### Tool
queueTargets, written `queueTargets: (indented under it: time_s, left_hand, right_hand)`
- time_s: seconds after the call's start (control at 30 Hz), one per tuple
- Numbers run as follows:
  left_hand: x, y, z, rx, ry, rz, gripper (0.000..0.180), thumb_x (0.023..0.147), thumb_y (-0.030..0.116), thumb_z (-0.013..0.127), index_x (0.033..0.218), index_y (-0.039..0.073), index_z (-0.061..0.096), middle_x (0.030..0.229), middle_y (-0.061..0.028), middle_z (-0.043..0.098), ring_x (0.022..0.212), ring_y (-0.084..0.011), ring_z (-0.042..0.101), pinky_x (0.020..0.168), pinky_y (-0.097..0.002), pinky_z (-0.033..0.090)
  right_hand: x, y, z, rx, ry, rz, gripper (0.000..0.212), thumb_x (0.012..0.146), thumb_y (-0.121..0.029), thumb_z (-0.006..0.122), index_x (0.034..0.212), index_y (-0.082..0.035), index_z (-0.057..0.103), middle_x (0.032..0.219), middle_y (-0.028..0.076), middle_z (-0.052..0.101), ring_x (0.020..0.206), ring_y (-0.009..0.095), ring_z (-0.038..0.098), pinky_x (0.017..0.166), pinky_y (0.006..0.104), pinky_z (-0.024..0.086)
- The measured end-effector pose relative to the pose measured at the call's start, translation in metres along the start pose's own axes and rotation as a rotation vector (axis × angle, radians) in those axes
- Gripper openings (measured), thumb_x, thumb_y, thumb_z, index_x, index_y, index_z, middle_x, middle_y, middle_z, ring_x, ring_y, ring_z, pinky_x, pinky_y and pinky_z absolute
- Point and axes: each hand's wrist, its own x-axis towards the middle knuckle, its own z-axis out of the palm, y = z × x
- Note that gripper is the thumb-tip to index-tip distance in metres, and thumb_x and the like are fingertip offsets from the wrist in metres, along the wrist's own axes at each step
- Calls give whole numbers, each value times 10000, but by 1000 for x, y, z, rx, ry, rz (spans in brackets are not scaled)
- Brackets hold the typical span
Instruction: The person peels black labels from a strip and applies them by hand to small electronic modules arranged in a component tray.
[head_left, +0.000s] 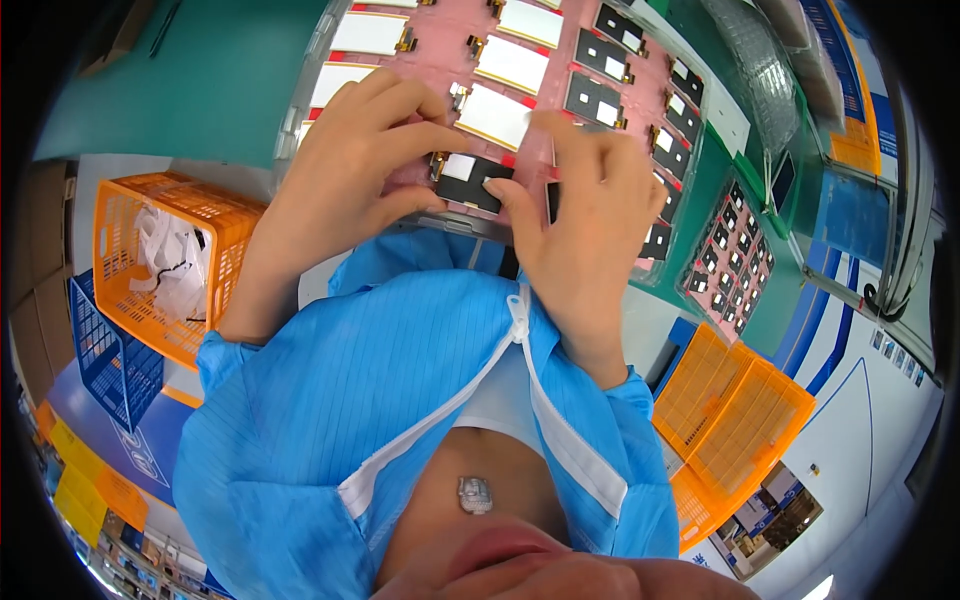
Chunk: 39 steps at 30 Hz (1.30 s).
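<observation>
A flat black panel with a white square and a small flex connector at its left end lies at the near edge of a pink-lined clear tray. My left hand is curled around the panel's left end, index finger at its far edge and thumb at its near edge. The thumb of my right hand rests on the panel's right end, its index finger stretched apart beside a white panel. A dark piece partly shows behind the right thumb. Whatever lies under my palms is hidden.
Several white and black panels fill the tray on a green table. A second tray of panels lies at right. Orange crates stand left and right, the left one holding white scraps. Bubble wrap sits at far right.
</observation>
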Motion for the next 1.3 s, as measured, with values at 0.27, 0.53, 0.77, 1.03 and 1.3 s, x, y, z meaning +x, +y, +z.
queueTargets:
  time_s: [0.27, 0.53, 0.77, 1.03, 1.3]
  left_hand:
    - [0, 2, -2, 21, 5, 18, 498, 538, 137, 796, 1011, 58, 659, 980, -65, 564, 909, -274, 511, 787, -370, 411]
    - [2, -3, -10, -22, -41, -20, 540, 551, 194, 812, 1050, 63, 653, 984, -75, 559, 906, -277, 506, 786, -354, 419]
    - [9, 4, -20, -82, -73, -46, 504, 522, 166, 829, 993, 67, 679, 956, -57, 559, 880, -251, 513, 748, -357, 433]
    - [13, 17, 9, 31, -115, 12, 491, 531, 199, 815, 994, 89, 695, 943, -59, 561, 850, -245, 515, 733, -366, 420]
    - [18, 20, 10, 14, -143, -18, 474, 558, 151, 808, 1013, 98, 685, 902, -59, 547, 829, -243, 509, 718, -362, 409]
  right_hand:
    - [-7, 16, 14, 78, 73, -198, 125, 699, -169, 747, 786, -127, 668, 819, -19, 560, 839, 189, 503, 751, 359, 332]
    - [22, 57, -22, 390, 107, -159, 29, 787, -82, 678, 810, -83, 696, 814, 36, 659, 763, 234, 565, 714, 347, 407]
    - [38, 85, -37, 358, 157, -57, 55, 831, -103, 670, 844, -54, 691, 769, 56, 645, 719, 218, 562, 651, 312, 434]
    - [31, 94, -31, 393, 125, -13, 69, 816, -120, 693, 853, -62, 701, 763, 47, 651, 699, 200, 569, 667, 306, 437]
    - [32, 109, -41, 395, 165, 19, 74, 796, -101, 708, 853, -54, 704, 767, 49, 651, 697, 177, 562, 645, 289, 440]
